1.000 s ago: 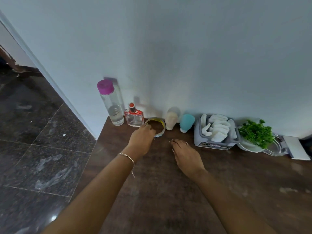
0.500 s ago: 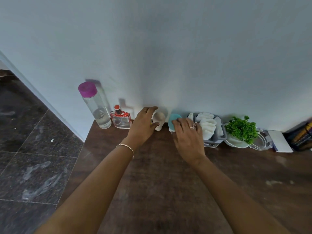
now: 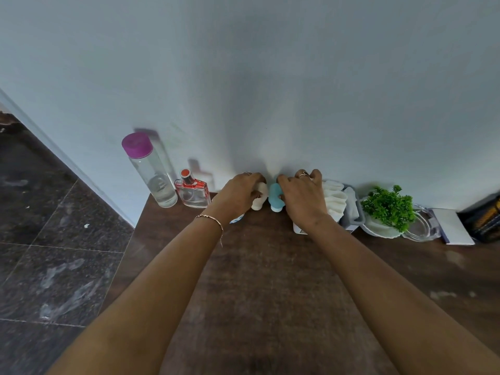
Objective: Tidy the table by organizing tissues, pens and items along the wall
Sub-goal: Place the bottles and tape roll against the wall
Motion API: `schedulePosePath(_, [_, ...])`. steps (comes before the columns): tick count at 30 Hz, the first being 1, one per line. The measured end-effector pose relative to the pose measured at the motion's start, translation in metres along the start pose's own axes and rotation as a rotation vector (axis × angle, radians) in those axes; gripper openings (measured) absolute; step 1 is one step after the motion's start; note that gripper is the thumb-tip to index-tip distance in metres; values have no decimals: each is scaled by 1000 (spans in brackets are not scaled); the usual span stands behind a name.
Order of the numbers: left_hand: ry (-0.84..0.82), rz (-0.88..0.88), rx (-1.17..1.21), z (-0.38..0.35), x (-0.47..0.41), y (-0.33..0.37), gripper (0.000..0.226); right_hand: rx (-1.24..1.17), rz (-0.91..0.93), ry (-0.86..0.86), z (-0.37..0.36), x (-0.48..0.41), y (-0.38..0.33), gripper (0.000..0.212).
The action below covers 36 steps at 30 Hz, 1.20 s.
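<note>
Both hands are at the wall end of the dark wooden table (image 3: 270,280). My left hand (image 3: 238,194) curls its fingers round a small cream-white figure (image 3: 259,198). My right hand (image 3: 304,197) grips a small teal figure (image 3: 275,197) right beside it. The two figures stand close together against the white wall. A grey tissue holder (image 3: 351,209) with white folded tissues (image 3: 336,197) sits just right of my right hand, partly hidden by it. A small round dish (image 3: 238,219) peeks out under my left wrist.
A clear bottle with a purple cap (image 3: 148,169) and a perfume bottle with a red top (image 3: 192,192) stand left along the wall. Right of the tissues are a green plant in a white dish (image 3: 388,209), a glass dish (image 3: 423,226), a white box (image 3: 451,226) and dark books (image 3: 484,217).
Both hands moved forward to the wall. The left left the round dish and took the cream figure; the right reached and closed round the teal figure. The view shifted slightly.
</note>
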<state>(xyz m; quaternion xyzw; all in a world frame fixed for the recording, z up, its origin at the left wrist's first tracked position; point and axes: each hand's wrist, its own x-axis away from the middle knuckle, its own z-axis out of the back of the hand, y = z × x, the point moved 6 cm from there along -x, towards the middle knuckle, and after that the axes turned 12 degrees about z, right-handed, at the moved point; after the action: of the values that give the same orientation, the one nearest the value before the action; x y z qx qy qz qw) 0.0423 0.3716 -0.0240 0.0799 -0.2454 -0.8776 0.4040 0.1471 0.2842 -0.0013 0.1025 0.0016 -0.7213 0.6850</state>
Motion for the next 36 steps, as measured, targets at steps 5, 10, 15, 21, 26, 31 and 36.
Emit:
schedulePosePath(5, [12,16,-3,1,1,0,32,6,-12,-30,-2,2,3,24])
schedulePosePath(10, [11,77,-12,5,4,-5,50,21,-21,-19,-4,3,4,26])
schedulePosePath(15, [190,36,-69,17,34,-2,59,-9,-56,57,-2,12,0,51])
schedulePosePath(21, [157,93,-236,-12,73,-27,43,-143,-116,380,6,69,-22,33])
schedulePosePath(26, [82,223,-383,-26,81,-38,38,-287,-98,302,-28,122,-43,24])
schedulePosePath(31, [73,236,-421,-26,75,-37,42,-309,-171,183,-53,148,-42,29])
schedulePosePath(36, [79,231,-370,-27,71,-37,43,-347,-249,181,-62,158,-36,27])
